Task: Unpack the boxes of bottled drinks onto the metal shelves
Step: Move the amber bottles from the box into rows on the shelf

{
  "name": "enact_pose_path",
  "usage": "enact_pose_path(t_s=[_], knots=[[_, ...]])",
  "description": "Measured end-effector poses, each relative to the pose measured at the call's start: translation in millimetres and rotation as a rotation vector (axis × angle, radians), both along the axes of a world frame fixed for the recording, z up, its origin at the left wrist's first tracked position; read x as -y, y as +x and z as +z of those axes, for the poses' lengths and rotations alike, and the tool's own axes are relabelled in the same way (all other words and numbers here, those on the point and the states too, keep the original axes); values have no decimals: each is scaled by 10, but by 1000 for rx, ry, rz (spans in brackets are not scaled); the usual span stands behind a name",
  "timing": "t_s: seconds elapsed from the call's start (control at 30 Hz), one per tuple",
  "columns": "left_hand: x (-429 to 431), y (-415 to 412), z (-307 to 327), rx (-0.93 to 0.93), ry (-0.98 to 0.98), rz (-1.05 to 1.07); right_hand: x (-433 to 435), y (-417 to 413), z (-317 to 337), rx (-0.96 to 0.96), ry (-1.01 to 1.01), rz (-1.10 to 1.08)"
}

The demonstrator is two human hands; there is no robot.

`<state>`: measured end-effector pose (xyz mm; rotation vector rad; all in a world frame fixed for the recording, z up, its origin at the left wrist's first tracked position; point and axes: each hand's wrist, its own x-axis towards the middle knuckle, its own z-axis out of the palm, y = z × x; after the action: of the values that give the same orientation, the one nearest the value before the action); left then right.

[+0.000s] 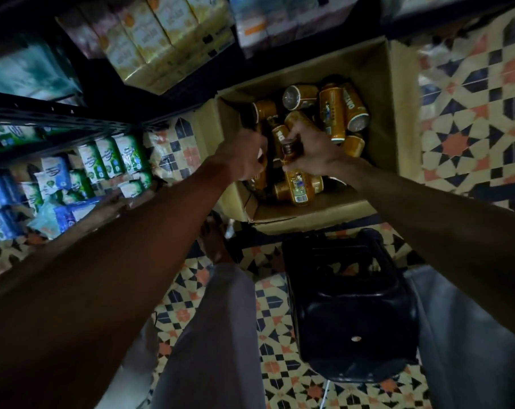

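Note:
An open cardboard box (398, 93) stands on the tiled floor with several amber bottled drinks (342, 110) lying loose inside. Both my hands reach into it. My right hand (312, 154) grips the neck of an amber bottle (302, 187) whose labelled body points toward me. My left hand (244, 157) has its fingers curled around another amber bottle (260, 178) at the box's left side, mostly hidden by the hand. The dark metal shelves (52, 113) stand to the left.
The shelves hold green and blue cartons (108, 160) low down and yellow packs (150, 39) further back. A black plastic stool (353, 305) sits between my knees, just in front of the box. Patterned floor tiles (471, 128) lie open to the right.

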<state>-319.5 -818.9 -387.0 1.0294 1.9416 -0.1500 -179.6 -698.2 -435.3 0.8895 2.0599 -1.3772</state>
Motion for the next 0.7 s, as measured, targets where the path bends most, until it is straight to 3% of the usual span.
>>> enact_pose_path(t_s=[0.13, 0.5, 0.7], knots=[[97, 240, 224, -76, 77, 71, -110, 289, 282, -37, 20, -80], [-64, 762, 1353, -13, 199, 472, -18, 920, 1359, -173, 99, -372], [-112, 951, 2299, 8, 244, 465, -16, 1107, 2343, -225, 164, -419]])
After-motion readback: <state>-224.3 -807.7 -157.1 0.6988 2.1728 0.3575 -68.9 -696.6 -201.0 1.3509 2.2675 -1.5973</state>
